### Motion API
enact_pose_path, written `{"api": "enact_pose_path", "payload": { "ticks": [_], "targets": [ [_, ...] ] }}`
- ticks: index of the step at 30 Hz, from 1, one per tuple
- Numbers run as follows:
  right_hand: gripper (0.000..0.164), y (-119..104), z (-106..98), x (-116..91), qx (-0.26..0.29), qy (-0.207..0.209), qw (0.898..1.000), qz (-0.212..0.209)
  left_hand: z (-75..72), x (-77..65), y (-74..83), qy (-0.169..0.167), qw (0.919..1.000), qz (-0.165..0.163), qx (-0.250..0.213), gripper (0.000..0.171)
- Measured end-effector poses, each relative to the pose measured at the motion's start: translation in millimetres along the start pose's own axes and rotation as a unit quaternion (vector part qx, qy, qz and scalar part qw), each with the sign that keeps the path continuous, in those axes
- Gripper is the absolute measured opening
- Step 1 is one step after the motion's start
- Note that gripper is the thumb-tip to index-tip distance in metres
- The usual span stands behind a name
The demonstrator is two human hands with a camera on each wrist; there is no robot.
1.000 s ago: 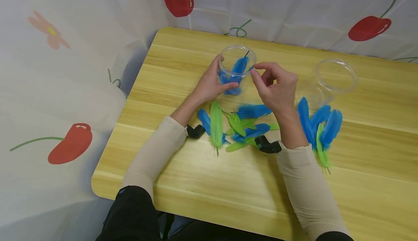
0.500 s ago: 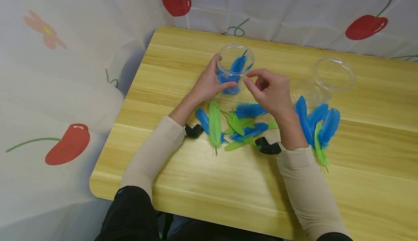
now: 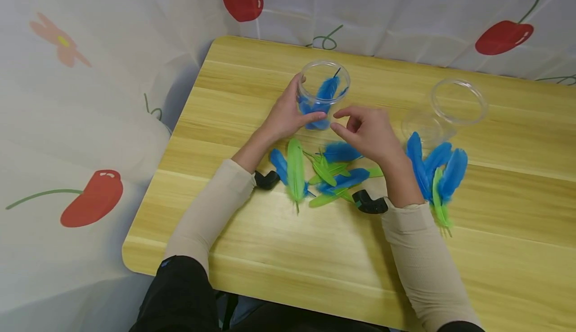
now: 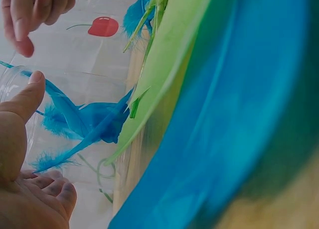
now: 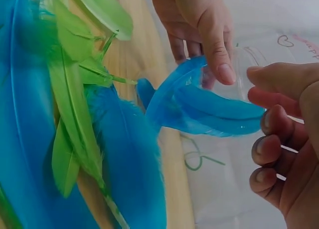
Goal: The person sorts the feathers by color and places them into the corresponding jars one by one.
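A clear plastic jar (image 3: 335, 103) with several blue feathers (image 3: 327, 88) inside stands on the table. My left hand (image 3: 288, 112) holds it from the left, thumb across the near side and fingers round the far side. In the left wrist view the feathers (image 4: 87, 122) show through the clear wall. Just right of the jar is my right hand (image 3: 366, 129), fingers loosely bent, thumb and forefinger apart with nothing between them. Loose green feathers (image 3: 295, 169) and blue feathers (image 3: 344, 181) lie mixed on the table below both hands.
A second clear jar (image 3: 459, 122) is at the right, partly hard to make out. Several blue feathers (image 3: 453, 174) and a green feather (image 3: 438, 197) lie near it. The wooden table (image 3: 292, 257) meets a cherry-print curtain (image 3: 382, 12) at the back.
My right hand has moved from the jar's rim down and to the left, and its thumb and forefinger have parted. A blue feather tip leans at the rim. The left hand keeps its hold.
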State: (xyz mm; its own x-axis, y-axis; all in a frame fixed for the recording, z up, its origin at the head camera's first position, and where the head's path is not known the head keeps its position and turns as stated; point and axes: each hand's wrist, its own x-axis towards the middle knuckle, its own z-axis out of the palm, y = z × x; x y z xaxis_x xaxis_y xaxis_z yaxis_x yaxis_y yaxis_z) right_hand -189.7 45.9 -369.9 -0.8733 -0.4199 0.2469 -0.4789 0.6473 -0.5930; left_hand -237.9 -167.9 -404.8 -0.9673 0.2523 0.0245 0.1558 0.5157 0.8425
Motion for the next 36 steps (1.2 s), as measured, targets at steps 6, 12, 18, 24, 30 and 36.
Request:
{"api": "enact_pose_path", "payload": {
  "ticks": [6, 12, 18, 24, 30, 36],
  "targets": [
    [0.029, 5.1, 3.5, 1.0, 0.001, -0.081, 0.996, 0.046, -0.1, 0.1, -0.5, 0.0, 1.0, -0.003, 0.004, 0.109],
    [0.029, 9.3, 6.9, 1.2, 0.007, -0.111, 0.992, 0.059, -0.6, 0.0, -0.4, -0.003, 1.0, -0.001, 0.0, 0.108],
    [0.024, 13.0, 10.4, 1.9, 0.007, -0.13, 0.99, 0.054, -1.4, -1.4, 1.7, 0.001, 1.0, -0.002, 0.008, 0.109],
    [0.02, 14.0, 15.7, 2.8, 0.003, -0.151, 0.987, 0.046, -1.5, -1.7, 0.9, 0.003, 1.0, -0.002, 0.009, 0.11],
    [0.017, 14.2, 21.9, 3.5, -0.007, -0.171, 0.985, 0.038, -1.5, -1.7, -0.1, 0.002, 0.9999, -0.003, 0.01, 0.111],
    [0.013, 14.9, 26.3, 3.1, -0.006, -0.183, 0.982, 0.034, -0.5, -0.3, -1.4, 0.001, 1.0, 0.001, 0.009, 0.11]
  ]
}}
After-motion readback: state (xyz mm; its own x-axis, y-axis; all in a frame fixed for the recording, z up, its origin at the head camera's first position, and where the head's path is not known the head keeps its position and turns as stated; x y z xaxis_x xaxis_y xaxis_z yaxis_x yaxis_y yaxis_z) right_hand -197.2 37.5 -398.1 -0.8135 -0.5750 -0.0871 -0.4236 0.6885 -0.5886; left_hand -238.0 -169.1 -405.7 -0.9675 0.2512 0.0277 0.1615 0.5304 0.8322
